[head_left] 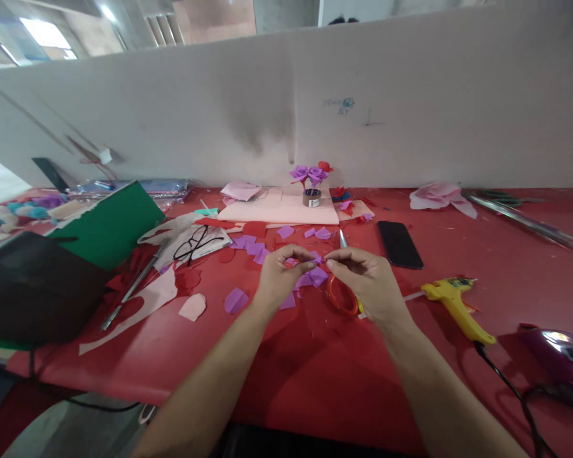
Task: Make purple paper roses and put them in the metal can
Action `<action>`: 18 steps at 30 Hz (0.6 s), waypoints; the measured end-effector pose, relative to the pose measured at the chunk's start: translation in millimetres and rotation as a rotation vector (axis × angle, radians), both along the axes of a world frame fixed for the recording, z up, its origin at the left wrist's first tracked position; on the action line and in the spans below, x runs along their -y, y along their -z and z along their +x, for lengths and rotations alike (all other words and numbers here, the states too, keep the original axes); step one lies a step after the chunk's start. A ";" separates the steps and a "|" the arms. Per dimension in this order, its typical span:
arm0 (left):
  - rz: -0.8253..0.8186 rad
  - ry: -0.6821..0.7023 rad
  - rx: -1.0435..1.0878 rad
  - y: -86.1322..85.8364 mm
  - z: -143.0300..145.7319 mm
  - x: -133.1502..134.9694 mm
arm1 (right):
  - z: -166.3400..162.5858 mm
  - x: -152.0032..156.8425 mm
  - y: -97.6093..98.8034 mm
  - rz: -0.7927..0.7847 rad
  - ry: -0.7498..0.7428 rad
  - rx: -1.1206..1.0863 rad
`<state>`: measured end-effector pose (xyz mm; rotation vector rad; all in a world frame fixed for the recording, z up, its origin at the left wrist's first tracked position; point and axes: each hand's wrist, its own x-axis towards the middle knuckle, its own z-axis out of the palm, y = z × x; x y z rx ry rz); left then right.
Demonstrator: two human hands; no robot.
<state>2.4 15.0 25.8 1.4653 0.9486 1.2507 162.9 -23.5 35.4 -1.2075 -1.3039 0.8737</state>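
Over the red table [315,356], my left hand [281,273] and my right hand [365,280] meet, and both pinch a small purple paper piece [316,257] between fingertips. Under my right hand lie orange-handled scissors [342,294] with the blade pointing away. Loose purple paper squares [248,245] lie scattered around and behind my hands. Farther back, purple paper flowers [308,175] stand in a small cup on a pink sheet [277,210].
A black phone [400,244] lies right of my hands. A yellow glue gun [453,299] with its cord is at the right, and a purple device [561,362] at the far right. Glasses [195,243], green card [109,226] and a black sheet [28,286] are left.
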 end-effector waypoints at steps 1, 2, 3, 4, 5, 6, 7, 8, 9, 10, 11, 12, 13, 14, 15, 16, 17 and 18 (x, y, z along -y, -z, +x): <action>-0.007 0.006 0.000 -0.2 0.2 0.2 | 0.0 0.3 -0.3 0.010 0.006 0.022; -0.017 0.013 0.005 -0.5 0.4 0.4 | -0.2 0.6 -0.5 0.019 0.013 0.038; -0.031 0.023 0.014 -0.9 0.7 0.7 | -0.4 0.8 -0.6 0.026 0.020 0.050; -0.048 0.032 0.026 -1.3 1.1 1.2 | -0.8 1.0 -0.6 0.028 0.027 0.054; -0.069 0.042 0.043 -1.6 1.5 1.7 | -1.3 1.1 -0.5 0.024 0.031 0.051; -0.092 0.050 0.065 -1.9 1.9 2.3 | -1.8 1.2 -0.4 0.014 0.032 0.040; -0.115 0.059 0.092 -2.1 2.3 2.9 | -2.2 1.1 -0.2 0.000 0.031 0.020; -0.138 0.069 0.121 -2.1 2.7 3.4 | -2.6 0.9 0.1 -0.013 0.033 -0.006; -0.159 0.080 0.148 -2.0 3.1 3.8 | -2.9 0.8 0.3 -0.022 0.036 -0.032; -0.175 0.089 0.171 -1.7 3.5 4.0 | -2.9 0.6 0.6 -0.025 0.038 -0.051; -0.185 0.097 0.186 -1.3 3.8 4.1 | -2.8 0.4 0.8 -0.023 0.037 -0.060; -0.192 0.103 0.193 -0.8 4.2 4.1 | -2.5 0.3 0.8 -0.016 0.032 -0.057; -0.197 0.107 0.194 -0.3 4.4 4.0 | -2.0 0.3 0.7 -0.008 0.025 -0.043; -0.198 0.108 0.192 0.1 4.7 3.8 | -1.6 0.4 0.4 0.000 0.016 -0.021; -0.196 0.107 0.191 0.3 4.9 3.7 | -1.2 0.6 0.0 0.006 0.011 0.002; -0.193 0.103 0.191 0.5 5.0 3.5 | -0.8 0.9 -0.4 0.009 0.012 0.022; -0.189 0.099 0.188 0.6 5.1 3.4 | -0.6 1.2 -0.8 0.011 0.015 0.037; -0.184 0.093 0.188 0.7 5.2 3.4 | -0.5 1.5 -1.2 0.010 0.020 0.048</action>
